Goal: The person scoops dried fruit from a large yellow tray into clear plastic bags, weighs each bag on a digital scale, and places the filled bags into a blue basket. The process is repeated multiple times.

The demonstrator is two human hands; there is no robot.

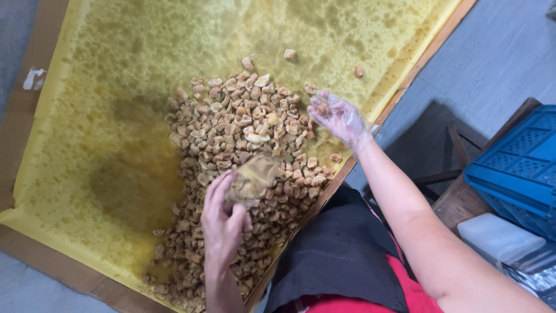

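**Meanwhile, Two Hands Worked Over a Heap of Fried Pieces**

Down on the oil-stained yellow paper [116,87], a broad heap of small golden-brown fried pieces [243,133] lay spread across the middle and lower part of the sheet, which rested on brown cardboard [52,264]. The left hand [223,223], bare, hovered over the lower part of the heap; its fingers [219,188] curled closed around a small clear bag [255,177] that already held some pieces. The right hand [339,117], in a thin clear plastic glove, reached to the heap's far right edge with its fingers [319,104] loosely bent around a few pieces. A couple of stray pieces [289,54] sat apart near the top of the paper. A blue perforated crate [521,156] stood off to the right, beside a dark wooden stool [440,156].
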